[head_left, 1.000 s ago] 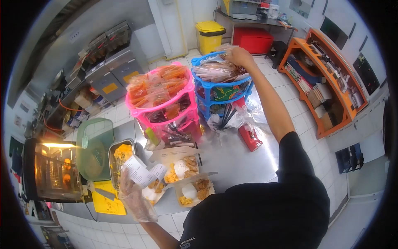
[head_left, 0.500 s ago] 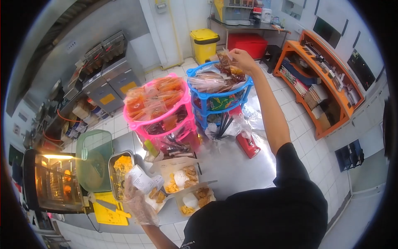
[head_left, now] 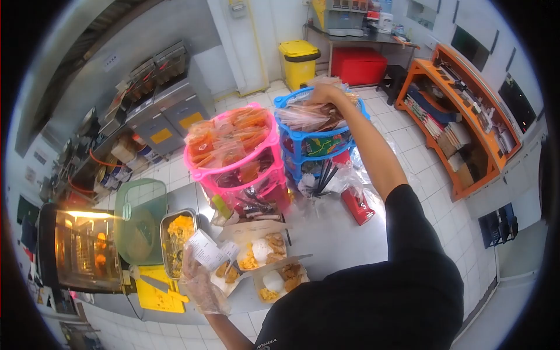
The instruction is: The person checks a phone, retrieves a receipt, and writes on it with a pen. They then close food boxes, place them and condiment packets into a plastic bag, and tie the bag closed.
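My left hand [head_left: 198, 283], in a clear plastic glove, is closed on a white printed receipt [head_left: 207, 251]. Close beside it are open cardboard meal boxes: one box [head_left: 228, 287] partly behind the hand, another [head_left: 254, 233] with white rice, fried pieces and yellow food, and a nearer box [head_left: 255, 280] with similar food. My bare right hand [head_left: 325, 93] reaches into the top of a blue tiered basket [head_left: 296, 135], among clear sauce packets [head_left: 303, 114]. Its fingertips are hidden there, so what they grip cannot be made out.
A pink tiered basket [head_left: 223, 173] holds orange sauce packets. Near it are a red tape dispenser [head_left: 357, 206] and black straws [head_left: 325, 178]. To the left are a metal tray [head_left: 164, 245] of yellow food, a knife [head_left: 156, 283] on a yellow board [head_left: 153, 301], and a lit warmer [head_left: 81, 248].
My right hand, earlier raised at the basket's far side with a brown sauce packet, has lowered and moved left into the packets. The left hand still holds the receipt. The view shifted slightly.
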A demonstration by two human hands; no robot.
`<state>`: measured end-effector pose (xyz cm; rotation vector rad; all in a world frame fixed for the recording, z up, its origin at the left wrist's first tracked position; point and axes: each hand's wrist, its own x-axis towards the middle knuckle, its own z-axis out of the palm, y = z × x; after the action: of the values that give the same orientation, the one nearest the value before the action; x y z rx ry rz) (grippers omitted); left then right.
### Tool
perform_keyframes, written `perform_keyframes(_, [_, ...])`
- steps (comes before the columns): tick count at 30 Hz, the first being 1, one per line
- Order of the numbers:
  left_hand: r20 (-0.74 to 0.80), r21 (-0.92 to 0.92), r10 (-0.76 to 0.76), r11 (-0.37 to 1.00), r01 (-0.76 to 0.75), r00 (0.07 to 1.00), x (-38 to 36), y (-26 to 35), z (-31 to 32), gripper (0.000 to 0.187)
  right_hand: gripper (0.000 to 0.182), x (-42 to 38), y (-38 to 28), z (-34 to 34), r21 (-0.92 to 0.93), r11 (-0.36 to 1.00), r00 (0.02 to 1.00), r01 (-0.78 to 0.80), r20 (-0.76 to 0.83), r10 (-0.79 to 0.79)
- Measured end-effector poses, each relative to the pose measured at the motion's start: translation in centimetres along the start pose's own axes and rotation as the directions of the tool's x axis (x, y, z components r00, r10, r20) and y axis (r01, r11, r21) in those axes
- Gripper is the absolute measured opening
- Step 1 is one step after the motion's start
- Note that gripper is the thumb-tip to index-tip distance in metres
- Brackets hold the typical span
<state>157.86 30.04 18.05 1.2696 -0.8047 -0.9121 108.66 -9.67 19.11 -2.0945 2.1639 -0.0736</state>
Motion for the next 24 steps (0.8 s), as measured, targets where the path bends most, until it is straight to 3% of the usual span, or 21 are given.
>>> perform_keyframes(3, [-0.001, 0.003, 0.036, 0.999, -0.036, 0.999, -0.5, 0.4, -0.9, 0.062, 0.040, 0.8, 1.6, 0.2, 0.118, 0.955, 0.962, 0.274, -0.027, -0.272])
perform_keyframes(5, [-0.032, 0.012, 0.039, 0.999, -0.039, 0.999, -0.7, 0.4, -1.1, 0.060, 0.037, -1.8, 0.4, -1.2, 0.064, 0.987, 0.960, 0.146, -0.251, -0.126])
perform_keyframes(7, [-0.019, 0.037, 0.036, 0.999, -0.036, 0.999, -0.5, -0.7, -2.4, 0.059, 0.035, -4.8, -0.7, -2.6, 0.211, 0.972, 0.909, 0.098, -0.416, -0.002])
perform_keyframes(9, [0.105, 0.122, 0.198, 0.970, -0.210, 0.975, -0.3, -0.9, -3.1, 0.055, 0.028, -4.9, 0.2, -2.7, 0.299, 0.922, 0.796, 0.247, -0.605, -0.018])
perform_keyframes(10, [0.129, 0.179, 0.225, 0.953, -0.246, 0.966, -0.3, -0.6, -3.1, 0.054, 0.021, -6.6, 0.9, -3.2, 0.268, 0.874, 0.757, 0.407, -0.634, -0.158])
perform_keyframes(13, [0.063, 0.196, 0.110, 0.973, -0.120, 0.992, -1.1, -0.1, -3.3, 0.055, 0.018, -15.7, -3.7, -6.6, 0.539, 0.662, 0.837, 0.521, -0.475, -0.271])
perform_keyframes(15, [-0.041, 0.154, 0.050, 0.987, -0.043, 0.998, -1.6, 0.1, -2.7, 0.057, 0.019, -22.2, -7.9, -4.7, 0.741, 0.560, 0.908, 0.370, -0.161, -0.387])
perform_keyframes(17, [-0.067, 0.115, 0.036, 0.993, -0.028, 0.997, -1.5, -0.2, -2.7, 0.058, 0.019, -28.0, -13.1, -1.3, 0.837, 0.515, 0.856, 0.188, 0.118, -0.504])
perform_keyframes(18, [-0.029, 0.052, 0.015, 0.999, -0.014, 0.999, -1.6, 0.0, -2.9, 0.058, 0.019, -30.0, -15.8, 1.1, 0.781, 0.577, 0.833, 0.237, 0.142, -0.534])
perform_keyframes(19, [-0.022, 0.049, 0.033, 0.998, -0.032, 0.999, -1.7, 0.2, -3.0, 0.058, 0.018, -30.0, -17.4, 5.0, 0.785, 0.487, 0.714, 0.382, 0.084, -0.695])
perform_keyframes(21, [-0.001, 0.047, 0.064, 0.997, -0.064, 0.998, -2.1, 0.5, -3.2, 0.057, 0.020, -31.4, -21.9, 9.3, 0.835, 0.549, 0.689, -0.032, 0.416, -0.594])
perform_keyframes(23, [-0.006, 0.077, 0.035, 0.996, -0.035, 0.999, -2.7, 1.3, -3.4, 0.058, 0.021, -29.0, -24.3, 17.8, 0.858, 0.503, 0.703, 0.104, 0.295, -0.647])
perform_keyframes(24, [0.003, 0.079, 0.043, 0.996, -0.043, 0.999, -2.9, 1.5, -3.7, 0.058, 0.022, -28.0, -25.4, 20.0, 0.805, 0.556, 0.729, 0.207, 0.252, -0.636])
